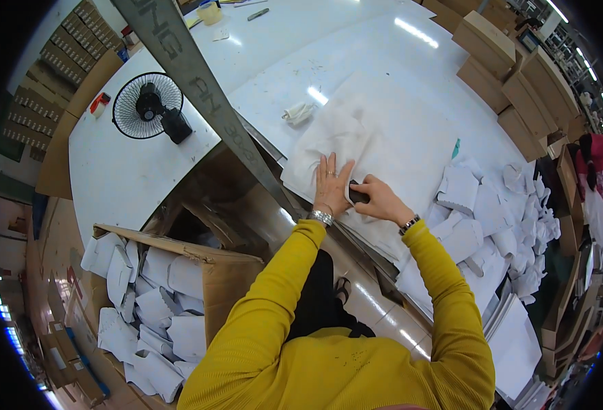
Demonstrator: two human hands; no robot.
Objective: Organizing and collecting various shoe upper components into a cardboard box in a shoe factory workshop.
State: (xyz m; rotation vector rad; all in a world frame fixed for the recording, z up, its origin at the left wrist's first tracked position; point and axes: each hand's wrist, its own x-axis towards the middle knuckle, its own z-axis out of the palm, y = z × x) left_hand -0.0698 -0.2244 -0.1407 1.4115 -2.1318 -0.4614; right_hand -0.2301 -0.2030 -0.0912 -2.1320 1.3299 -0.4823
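Thin white sheets (397, 130) lie in a creased stack on the table, close to its near edge. My left hand (332, 186) rests flat on them with its fingers spread, holding nothing. Right beside it, my right hand (382, 198) is closed round a small black block-like object (358, 193). This object touches the sheets next to my left thumb; its exact kind I cannot make out. A crumpled white bundle (297, 113) lies just beyond the stack.
A grey metal post (202, 89) rises left of my hands. Beyond it stands a black fan (150, 106). A cardboard box (233, 290) of folded white pieces is at lower left. White cut pieces (479, 212) heap at right, near brown boxes (486, 44).
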